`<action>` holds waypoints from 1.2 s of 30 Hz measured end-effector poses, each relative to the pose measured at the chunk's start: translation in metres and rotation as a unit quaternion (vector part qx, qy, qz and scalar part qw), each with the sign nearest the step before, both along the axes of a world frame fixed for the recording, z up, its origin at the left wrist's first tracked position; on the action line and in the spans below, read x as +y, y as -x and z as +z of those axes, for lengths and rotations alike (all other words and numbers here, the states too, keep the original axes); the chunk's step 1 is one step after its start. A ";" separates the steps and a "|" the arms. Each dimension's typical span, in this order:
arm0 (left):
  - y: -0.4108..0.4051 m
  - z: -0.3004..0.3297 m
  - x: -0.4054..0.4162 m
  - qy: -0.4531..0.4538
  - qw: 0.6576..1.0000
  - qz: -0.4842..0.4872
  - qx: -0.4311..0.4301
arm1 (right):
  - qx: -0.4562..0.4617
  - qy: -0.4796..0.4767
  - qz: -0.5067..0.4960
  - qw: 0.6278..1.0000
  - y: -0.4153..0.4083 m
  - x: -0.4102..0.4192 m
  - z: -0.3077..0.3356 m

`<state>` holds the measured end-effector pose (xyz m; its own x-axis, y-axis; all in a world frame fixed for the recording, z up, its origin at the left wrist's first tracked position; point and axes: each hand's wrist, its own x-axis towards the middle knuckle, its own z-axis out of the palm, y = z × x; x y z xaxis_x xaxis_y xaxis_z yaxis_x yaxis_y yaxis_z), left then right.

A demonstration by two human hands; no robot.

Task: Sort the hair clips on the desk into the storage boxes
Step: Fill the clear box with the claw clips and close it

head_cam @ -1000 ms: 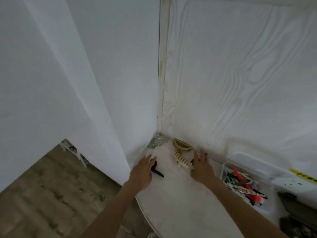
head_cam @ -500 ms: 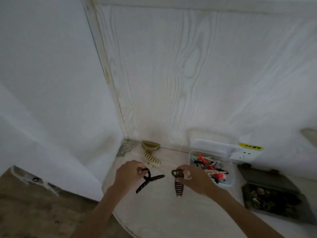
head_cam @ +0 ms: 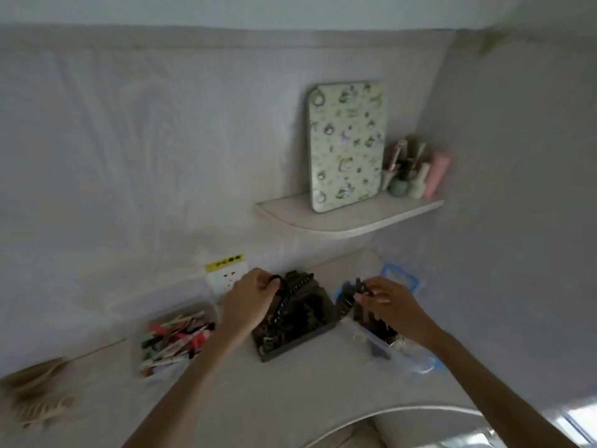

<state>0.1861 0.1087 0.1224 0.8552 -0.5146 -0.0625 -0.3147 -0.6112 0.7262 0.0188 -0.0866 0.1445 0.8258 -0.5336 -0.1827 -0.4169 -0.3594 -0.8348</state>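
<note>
My left hand [head_cam: 250, 297] grips a long black claw clip [head_cam: 284, 302] over the dark box [head_cam: 298, 342], which is full of dark clips. My right hand [head_cam: 389, 300] pinches a dark striped clip [head_cam: 347, 300] just above the near-left corner of the clear box with blue latches [head_cam: 416, 362], which holds dark clips. A clear box [head_cam: 142, 321] of colourful clips stands to the left of my left forearm. Two beige claw clips [head_cam: 37, 396] lie on the desk at the far left.
A wall socket with a yellow label [head_cam: 226, 274] sits behind the boxes. A shelf [head_cam: 349, 223] above the desk carries a patterned board [head_cam: 347, 145] and small bottles [head_cam: 416, 171]. The desk's curved front edge [head_cam: 387, 413] runs at the lower right.
The view swung right from the desk's left corner to the boxes. Each hand picked up a dark clip there and carried it right, over the dark box and the blue-latched box.
</note>
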 end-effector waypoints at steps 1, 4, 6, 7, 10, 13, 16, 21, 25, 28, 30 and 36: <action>0.011 -0.002 -0.031 0.000 1.000 -0.030 0.004 | 0.000 0.011 -0.042 0.999 0.020 -0.024 -0.001; 0.045 -0.006 -0.092 0.009 0.996 -0.088 -0.001 | 0.045 0.059 -0.111 0.991 0.061 -0.068 -0.009; 0.072 -0.007 -0.129 0.010 0.994 -0.105 -0.019 | 0.082 0.071 -0.115 0.987 0.086 -0.088 -0.019; 0.083 -0.007 -0.141 0.004 0.994 -0.107 -0.030 | 0.100 0.078 -0.103 0.987 0.093 -0.091 -0.025; 0.108 -0.017 -0.168 -0.035 0.993 -0.091 -0.060 | 0.165 0.202 -0.047 0.964 0.098 -0.094 -0.044; 0.117 -0.039 -0.176 -0.121 0.984 -0.109 -0.068 | 0.199 0.360 0.051 0.910 0.084 -0.087 -0.054; 0.114 -0.054 -0.172 -0.145 0.975 -0.140 -0.090 | 0.243 0.408 0.169 0.864 0.076 -0.085 -0.068; 0.106 -0.056 -0.172 -0.141 0.967 -0.196 -0.080 | 0.305 0.412 0.196 0.836 0.071 -0.096 -0.078; 0.099 -0.054 -0.171 -0.141 0.968 -0.208 -0.013 | 0.275 0.369 0.164 0.873 0.063 -0.101 -0.074; 0.090 -0.052 -0.169 -0.123 0.971 -0.207 0.014 | 0.254 0.299 0.147 0.908 0.059 -0.106 -0.062; 0.085 -0.052 -0.168 -0.103 0.974 -0.199 0.024 | 0.236 0.249 0.116 0.932 0.055 -0.110 -0.051; 0.067 -0.035 -0.135 -0.090 0.989 -0.116 -0.027 | 0.163 0.177 0.114 0.964 0.015 -0.100 -0.033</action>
<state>0.1190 -0.0267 0.0873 0.7204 -0.6817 -0.1279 -0.4968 -0.6358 0.5906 0.0041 -0.1861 0.1114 0.8582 -0.4222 -0.2921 -0.5134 -0.7103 -0.4816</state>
